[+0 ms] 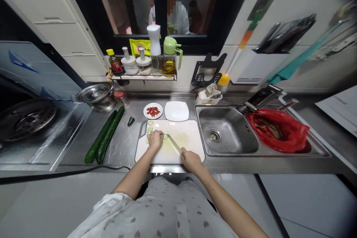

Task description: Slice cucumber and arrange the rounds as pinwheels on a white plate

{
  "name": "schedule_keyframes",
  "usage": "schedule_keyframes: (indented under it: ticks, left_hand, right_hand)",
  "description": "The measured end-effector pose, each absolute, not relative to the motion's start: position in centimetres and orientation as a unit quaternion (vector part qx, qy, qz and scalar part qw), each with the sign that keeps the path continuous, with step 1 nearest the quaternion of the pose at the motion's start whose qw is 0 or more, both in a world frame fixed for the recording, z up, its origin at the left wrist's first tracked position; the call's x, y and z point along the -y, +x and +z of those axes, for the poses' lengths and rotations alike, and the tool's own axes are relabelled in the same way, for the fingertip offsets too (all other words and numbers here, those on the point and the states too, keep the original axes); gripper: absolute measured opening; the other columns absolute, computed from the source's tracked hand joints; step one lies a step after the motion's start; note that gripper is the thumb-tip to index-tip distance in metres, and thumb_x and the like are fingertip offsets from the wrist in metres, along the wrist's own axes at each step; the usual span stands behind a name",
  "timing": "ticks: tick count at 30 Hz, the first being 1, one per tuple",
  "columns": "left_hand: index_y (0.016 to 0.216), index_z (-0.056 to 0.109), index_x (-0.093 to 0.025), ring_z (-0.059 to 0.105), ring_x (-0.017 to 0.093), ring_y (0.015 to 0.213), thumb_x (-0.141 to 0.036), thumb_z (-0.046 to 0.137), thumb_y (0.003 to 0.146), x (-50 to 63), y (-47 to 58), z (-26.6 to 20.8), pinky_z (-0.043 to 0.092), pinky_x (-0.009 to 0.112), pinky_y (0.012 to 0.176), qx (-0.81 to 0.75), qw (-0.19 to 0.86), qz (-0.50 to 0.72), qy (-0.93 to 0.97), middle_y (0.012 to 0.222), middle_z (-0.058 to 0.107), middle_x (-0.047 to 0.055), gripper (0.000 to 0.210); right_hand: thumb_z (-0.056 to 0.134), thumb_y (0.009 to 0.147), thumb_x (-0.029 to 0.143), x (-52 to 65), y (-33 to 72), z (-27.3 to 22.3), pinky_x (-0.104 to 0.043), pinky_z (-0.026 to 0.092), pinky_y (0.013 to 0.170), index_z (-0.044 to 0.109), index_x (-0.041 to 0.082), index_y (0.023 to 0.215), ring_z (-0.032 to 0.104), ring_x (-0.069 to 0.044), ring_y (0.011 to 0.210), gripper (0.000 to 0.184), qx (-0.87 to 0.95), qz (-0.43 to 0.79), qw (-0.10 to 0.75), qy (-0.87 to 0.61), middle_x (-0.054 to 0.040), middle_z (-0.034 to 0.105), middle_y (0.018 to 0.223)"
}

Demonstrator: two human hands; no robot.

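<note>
Two long, dark green cucumbers [111, 134] lie side by side on the grey metal surface [75, 148] at left. Right of them is a small dark green cut end [131, 121]. Next, pale green round slices [150, 129] sit on the far left part of a white rectangular cutting board [192, 139]. The left hand [155, 140] bends over the board beside them; whether its fingers grip anything, I cannot tell. Another slice [165, 137] lies by the tip of a silver-bladed knife [174, 144], its handle clamped in the right hand's [192, 160] fingers.
</note>
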State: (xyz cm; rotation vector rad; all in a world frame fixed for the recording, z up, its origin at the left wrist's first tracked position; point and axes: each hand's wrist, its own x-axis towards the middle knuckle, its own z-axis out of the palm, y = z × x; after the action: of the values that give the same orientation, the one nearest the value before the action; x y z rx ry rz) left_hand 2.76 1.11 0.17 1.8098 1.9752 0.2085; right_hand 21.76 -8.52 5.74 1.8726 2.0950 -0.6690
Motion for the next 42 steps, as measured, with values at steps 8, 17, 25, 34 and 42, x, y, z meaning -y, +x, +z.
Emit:
schedule_keyframes:
  ticks: [8,17,25,34,42]
  left_hand:
    - [0.096,0.068,-0.027,0.052,0.024,0.108,-0.026,0.051,0.084,-1.1,2.8,0.1,0.030,0.039,0.091,-0.711,0.233,0.082,0.658,0.108,0.065,0.005,0.021]
    - [0.083,0.069,-0.026,0.054,0.025,0.104,-0.022,0.051,0.082,-1.7,2.8,-0.1,0.031,0.040,0.089,-0.721,0.226,0.079,0.650,0.102,0.067,0.004,0.019]
    - [0.081,0.069,-0.026,0.053,0.024,0.104,-0.019,0.048,0.083,-2.0,2.8,-0.2,0.031,0.040,0.088,-0.725,0.240,0.076,0.641,0.101,0.068,0.003,0.022]
    - [0.078,0.069,-0.027,0.054,0.024,0.103,-0.015,0.048,0.080,-2.2,2.8,-0.4,0.030,0.040,0.089,-0.728,0.237,0.075,0.639,0.099,0.069,0.003,0.024]
    - [0.083,0.070,-0.026,0.053,0.024,0.104,-0.018,0.048,0.081,-2.3,2.9,-0.2,0.029,0.040,0.090,-0.727,0.245,0.072,0.637,0.100,0.070,0.004,0.023]
  right_hand:
    - [0.027,0.094,0.022,8.7,21.5,6.3,-0.031,0.039,0.072,0.048,0.018,0.110,0.064,-0.024,0.091,0.026,-0.721,-0.233,0.126,0.640,-0.0131,0.068,0.094]
    - [0.028,0.094,0.020,8.8,20.9,6.2,-0.031,0.040,0.072,0.049,0.017,0.111,0.064,-0.023,0.091,0.027,-0.726,-0.240,0.142,0.629,-0.0142,0.068,0.096]
    - [0.032,0.089,0.012,8.2,21.0,6.3,-0.032,0.041,0.072,0.047,0.015,0.115,0.064,-0.025,0.094,0.030,-0.732,-0.248,0.158,0.615,-0.0169,0.067,0.097]
    - [0.034,0.084,0.006,7.8,20.3,6.1,-0.032,0.043,0.073,0.045,0.012,0.119,0.064,-0.027,0.095,0.038,-0.736,-0.251,0.157,0.609,-0.0183,0.066,0.099]
    - [0.035,0.085,0.007,7.2,20.0,5.6,-0.030,0.043,0.074,0.045,0.014,0.118,0.064,-0.024,0.096,0.035,-0.734,-0.254,0.154,0.611,-0.0164,0.066,0.099]
